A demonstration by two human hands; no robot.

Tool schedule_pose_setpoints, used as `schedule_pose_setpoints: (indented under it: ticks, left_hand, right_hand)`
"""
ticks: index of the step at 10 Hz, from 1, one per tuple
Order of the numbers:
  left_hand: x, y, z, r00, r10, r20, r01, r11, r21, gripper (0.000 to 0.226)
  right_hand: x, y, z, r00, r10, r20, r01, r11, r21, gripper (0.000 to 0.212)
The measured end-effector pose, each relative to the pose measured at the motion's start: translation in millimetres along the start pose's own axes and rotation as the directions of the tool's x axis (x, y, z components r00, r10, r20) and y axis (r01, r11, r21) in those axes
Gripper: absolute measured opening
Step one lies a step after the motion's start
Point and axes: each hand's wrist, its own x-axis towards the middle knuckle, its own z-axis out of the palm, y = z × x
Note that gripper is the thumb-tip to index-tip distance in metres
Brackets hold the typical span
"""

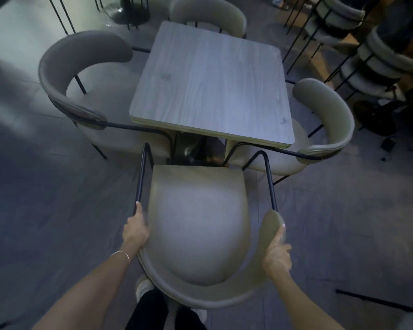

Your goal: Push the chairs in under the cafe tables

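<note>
I had the chair [196, 225] at six o'clock of the desk [210, 86], not yet under; left hand [136, 231] and right hand [277, 253] fingers clamped its stiff backrest ends. It looked light, easy to slide.

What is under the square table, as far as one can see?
Under the table a dark pedestal shows, with the side chairs' seats partly tucked in. The top covers the rest. The near chair is still outside.

We see a round black pedestal base [130, 10] on the grey floor [45, 210] at far left; dark trousers [150, 310] and pale shoe [143, 288] nearest.
</note>
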Motion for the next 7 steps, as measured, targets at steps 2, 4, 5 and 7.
schedule_pose_setpoints:
  ticks: [2,4,5,7]
  left_hand:
    - [46,-13,-51,0.995,0.085,0.055,-0.088,0.995,0.050,0.081]
    - [47,-14,-53,0.994,0.080,0.073,-0.085,0.994,0.069,0.081]
    - [47,-11,-59,0.988,0.068,0.136,-0.078,0.995,0.065,0.087]
    - [45,37,-97,0.968,0.128,0.215,-0.117,0.991,-0.060,0.082]
  right_hand:
    - [-21,-51,11,0.998,0.058,0.006,-0.058,0.995,0.084,0.094]
    - [-22,-57,15,0.993,0.115,-0.003,-0.115,0.990,0.081,0.091]
    - [-26,-59,10,0.992,0.122,0.011,-0.122,0.982,0.145,0.092]
    - [-14,-82,-45,0.978,0.060,0.201,-0.130,0.925,0.356,0.082]
